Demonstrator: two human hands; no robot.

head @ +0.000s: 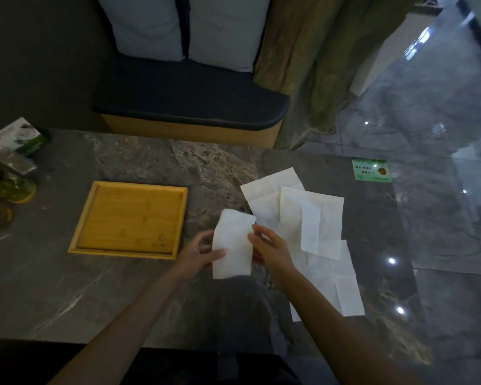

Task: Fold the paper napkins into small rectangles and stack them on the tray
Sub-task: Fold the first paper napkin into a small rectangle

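Folding in progress: a half-folded napkin (232, 245) is held above the table (67, 287), left edge pinched by the left hand (199, 254), right edge by the right hand (270, 251). Edges should be squared before creasing. Unfolded napkins (311, 218) are spread just right; the empty wooden tray (128, 218) is set left

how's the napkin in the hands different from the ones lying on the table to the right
The held napkin is folded into a narrow rectangle; the loose napkins are wider sheets, opened out with creases showing. The held napkin is gripped by the left hand and right hand; the loose napkins lie flat and overlapping on the table, untouched. Both are white paper, and neither is on the wooden tray.
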